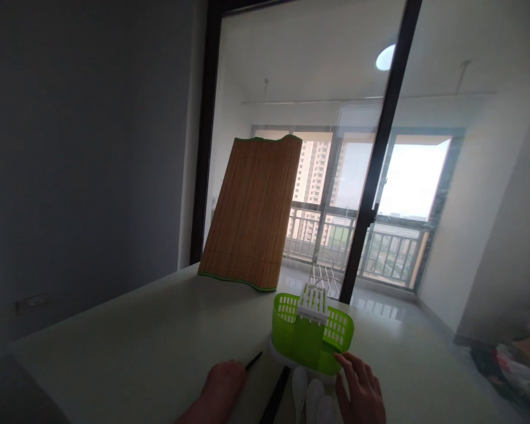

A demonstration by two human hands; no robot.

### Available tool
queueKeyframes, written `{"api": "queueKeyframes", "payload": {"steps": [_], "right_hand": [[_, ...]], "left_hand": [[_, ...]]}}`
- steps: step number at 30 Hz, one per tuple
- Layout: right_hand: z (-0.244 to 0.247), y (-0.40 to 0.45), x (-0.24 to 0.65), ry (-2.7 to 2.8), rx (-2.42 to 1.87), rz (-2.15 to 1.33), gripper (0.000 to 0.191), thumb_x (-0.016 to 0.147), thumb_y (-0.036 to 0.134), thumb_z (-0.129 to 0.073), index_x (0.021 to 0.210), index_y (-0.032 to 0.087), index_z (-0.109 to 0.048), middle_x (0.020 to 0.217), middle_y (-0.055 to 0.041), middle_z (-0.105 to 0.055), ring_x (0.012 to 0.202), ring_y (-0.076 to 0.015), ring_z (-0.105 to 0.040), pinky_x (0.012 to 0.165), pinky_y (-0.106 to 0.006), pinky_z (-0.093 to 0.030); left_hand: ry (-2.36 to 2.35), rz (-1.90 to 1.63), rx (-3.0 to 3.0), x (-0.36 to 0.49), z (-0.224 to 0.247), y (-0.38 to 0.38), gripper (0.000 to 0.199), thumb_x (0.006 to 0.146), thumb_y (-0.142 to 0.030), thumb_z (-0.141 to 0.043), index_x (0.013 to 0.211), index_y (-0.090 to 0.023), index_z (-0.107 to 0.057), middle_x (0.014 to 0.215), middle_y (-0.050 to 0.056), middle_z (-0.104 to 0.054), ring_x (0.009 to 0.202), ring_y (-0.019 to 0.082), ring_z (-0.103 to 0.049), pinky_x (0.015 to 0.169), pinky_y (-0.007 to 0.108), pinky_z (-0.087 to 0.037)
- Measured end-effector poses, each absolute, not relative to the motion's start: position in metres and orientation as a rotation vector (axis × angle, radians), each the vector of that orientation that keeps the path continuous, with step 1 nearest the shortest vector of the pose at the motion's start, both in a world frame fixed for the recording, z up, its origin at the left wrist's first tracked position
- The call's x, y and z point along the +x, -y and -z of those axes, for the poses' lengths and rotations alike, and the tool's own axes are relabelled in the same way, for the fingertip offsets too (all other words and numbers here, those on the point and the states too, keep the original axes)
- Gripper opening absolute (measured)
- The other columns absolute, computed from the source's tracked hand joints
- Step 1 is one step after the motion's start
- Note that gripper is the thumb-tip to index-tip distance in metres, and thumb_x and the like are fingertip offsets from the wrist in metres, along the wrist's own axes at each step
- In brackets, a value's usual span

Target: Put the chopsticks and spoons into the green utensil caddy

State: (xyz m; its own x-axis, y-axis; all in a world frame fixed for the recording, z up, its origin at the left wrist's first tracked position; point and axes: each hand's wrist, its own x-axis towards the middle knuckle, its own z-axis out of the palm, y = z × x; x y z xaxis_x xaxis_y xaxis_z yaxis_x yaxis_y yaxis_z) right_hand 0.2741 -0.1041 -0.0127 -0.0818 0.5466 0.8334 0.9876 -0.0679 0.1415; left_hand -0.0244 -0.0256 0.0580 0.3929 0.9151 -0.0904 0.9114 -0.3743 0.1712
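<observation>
My left hand is closed around a thin dark stick, which looks like a chopstick; its tip points toward the basket. In front of me a bright green plastic utensil basket with slotted sides stands on a white base, a white slotted piece across its middle. My right hand is at the basket's lower right, fingers apart and holding nothing; I cannot tell if a fingertip touches it. Between my hands lie white spoons and a long black object, partly cut off below.
A bamboo mat with green edging stands tilted at the far side of the white table. Behind it are a dark-framed glass door and a balcony with a metal rack. Assorted items lie on the floor at right.
</observation>
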Motion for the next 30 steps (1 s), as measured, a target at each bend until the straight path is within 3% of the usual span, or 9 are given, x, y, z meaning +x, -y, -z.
{"api": "queueKeyframes", "payload": {"steps": [8,17,26,30], "right_hand": [[0.012,0.104,0.272,1.665,-1.644,1.078,0.032,0.083,0.029,-0.053,0.115,0.023,-0.054,0.108,-0.0055,-0.064,0.095,-0.0185,-0.060,0.073,-0.029,-0.050],[0.012,0.095,0.269,1.726,-1.642,1.134,0.043,0.080,0.022,-0.049,0.122,0.017,-0.049,0.113,-0.0079,-0.064,0.094,-0.0177,-0.062,0.074,-0.029,-0.053],[0.018,0.101,0.297,1.696,-1.712,0.948,0.033,0.082,0.026,-0.050,0.115,0.025,-0.051,0.109,-0.0056,-0.063,0.096,-0.0194,-0.062,0.075,-0.032,-0.055],[0.028,0.101,0.317,1.688,-1.694,0.931,0.035,0.081,0.030,-0.054,0.116,0.027,-0.050,0.111,-0.0044,-0.062,0.096,-0.0188,-0.061,0.074,-0.031,-0.054]], "left_hand": [[-1.671,0.065,2.660,-0.036,-0.059,0.021,0.047,0.076,0.003,-0.030,0.105,-0.005,-0.066,0.105,0.018,-0.069,0.098,0.029,-0.065,0.083,0.041,-0.049],[-1.654,-0.532,2.725,-0.064,-0.127,-0.017,0.020,0.081,-0.015,-0.042,0.091,-0.013,-0.059,0.090,0.012,-0.067,0.089,0.026,-0.064,0.075,0.033,-0.045],[-0.952,-1.332,2.358,-0.022,-0.206,-0.026,0.020,0.083,-0.034,-0.050,0.091,-0.018,-0.059,0.078,0.002,-0.067,0.071,0.016,-0.063,0.066,0.026,-0.048],[-0.793,-1.314,2.257,0.022,-0.217,-0.038,0.021,0.083,-0.033,-0.050,0.095,-0.018,-0.060,0.078,0.001,-0.067,0.070,0.014,-0.064,0.063,0.024,-0.051]]}}
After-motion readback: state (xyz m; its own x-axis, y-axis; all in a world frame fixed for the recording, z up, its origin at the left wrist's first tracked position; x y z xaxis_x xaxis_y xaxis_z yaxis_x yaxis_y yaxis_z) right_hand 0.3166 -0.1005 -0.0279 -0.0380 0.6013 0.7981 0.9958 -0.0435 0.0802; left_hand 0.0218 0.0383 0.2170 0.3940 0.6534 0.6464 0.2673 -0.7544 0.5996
